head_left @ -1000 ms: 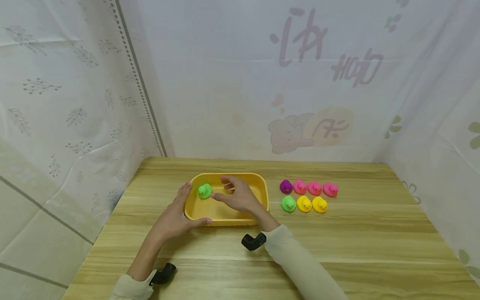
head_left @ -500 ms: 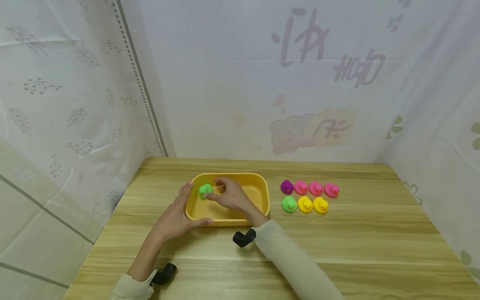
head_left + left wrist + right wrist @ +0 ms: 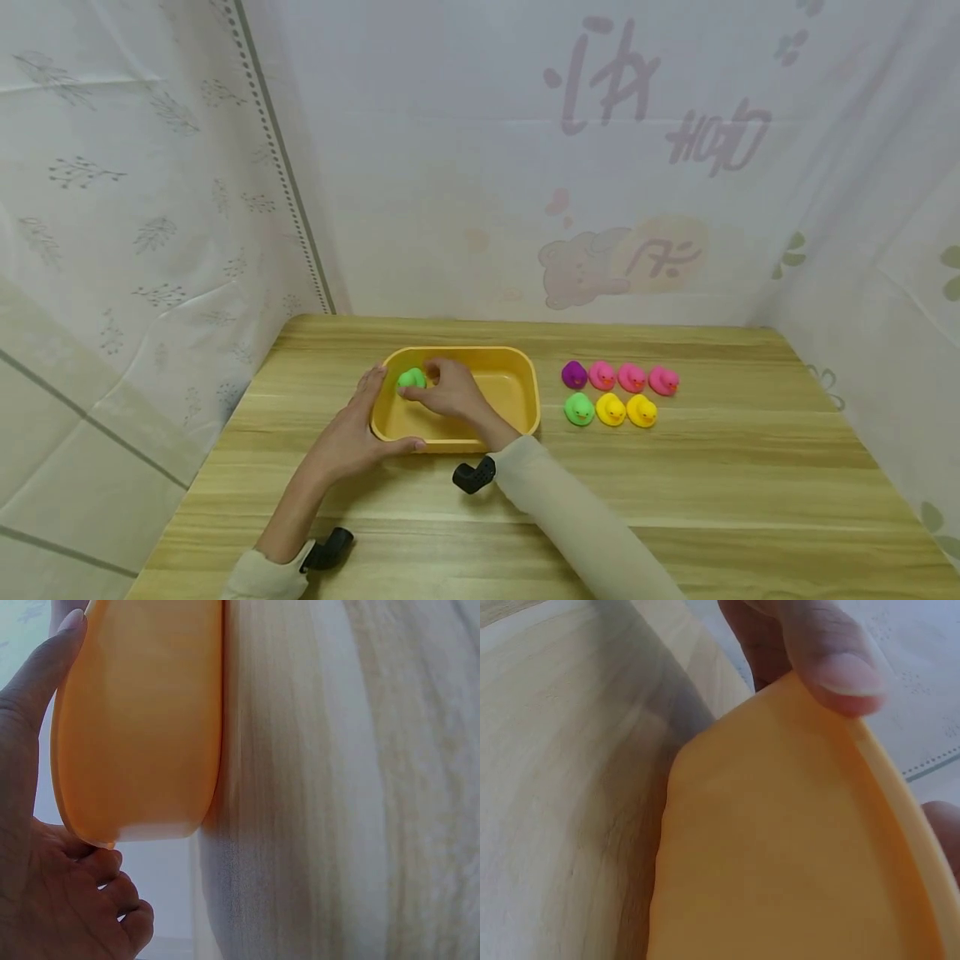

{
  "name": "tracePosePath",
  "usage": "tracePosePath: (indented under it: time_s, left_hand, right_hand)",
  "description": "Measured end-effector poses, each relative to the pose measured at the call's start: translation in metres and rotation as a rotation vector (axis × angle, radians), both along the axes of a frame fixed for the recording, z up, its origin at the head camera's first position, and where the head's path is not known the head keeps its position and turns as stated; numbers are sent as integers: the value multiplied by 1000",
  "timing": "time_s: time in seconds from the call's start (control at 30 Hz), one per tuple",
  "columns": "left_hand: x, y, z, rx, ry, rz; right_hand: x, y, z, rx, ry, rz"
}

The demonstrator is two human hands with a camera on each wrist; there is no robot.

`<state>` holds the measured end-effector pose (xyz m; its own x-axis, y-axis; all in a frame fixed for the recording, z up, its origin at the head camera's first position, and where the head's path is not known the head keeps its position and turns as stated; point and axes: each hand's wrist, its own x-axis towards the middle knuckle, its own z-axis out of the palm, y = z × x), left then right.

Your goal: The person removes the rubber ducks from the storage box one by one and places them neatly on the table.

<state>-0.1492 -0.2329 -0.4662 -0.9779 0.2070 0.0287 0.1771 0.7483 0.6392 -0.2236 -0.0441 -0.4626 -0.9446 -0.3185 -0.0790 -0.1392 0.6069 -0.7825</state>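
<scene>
A yellow plastic tray (image 3: 510, 400) stands on the wooden table. My left hand (image 3: 347, 437) grips its near left corner, thumb along the front rim and fingers at the left side; the left wrist view shows the thumb (image 3: 52, 660) at the tray's edge. Inside, at the left end, sits a green rubber duck (image 3: 412, 378). My right hand (image 3: 453, 393) reaches in over the front rim and pinches this duck, thumb across its front and curled fingers at its right. Part of the duck is hidden by the thumb. The right wrist view shows mostly the tray wall (image 3: 765, 825).
Right of the tray, ducks stand in two rows. At the back are a purple duck (image 3: 574, 375) and three pink ducks (image 3: 632, 377); in front, another green duck (image 3: 579, 409) and two yellow ducks (image 3: 611, 409). Printed curtains (image 3: 450, 167) hang behind and beside the table.
My right hand has moved left and closed in on the green duck in the tray. The left hand has kept its place at the corner.
</scene>
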Motion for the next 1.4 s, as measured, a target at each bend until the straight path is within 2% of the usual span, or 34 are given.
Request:
tracePosePath:
  time_s: [0.2,0.4,0.6,1.0,1.17,1.4]
  left_hand:
    - [0,1,-2,2,6,-4]
    - [0,3,-1,3,7,-4]
    - [2,4,1,-3,7,-1]
    - [2,2,0,5,11,-1]
    - [2,2,1,5,7,-2]
    - [3,1,1,3,-2,2]
  right_hand:
    - [-1,-5,-3,2,77,-32]
    - [0,-9,-2,27,84,-87]
    - [2,-10,0,20,53,-128]
    - [0,-11,-3,-22,27,-126]
    - [-1,-12,-2,-45,-33,-108]
    - [0,-10,-4,-67,-69,-73]
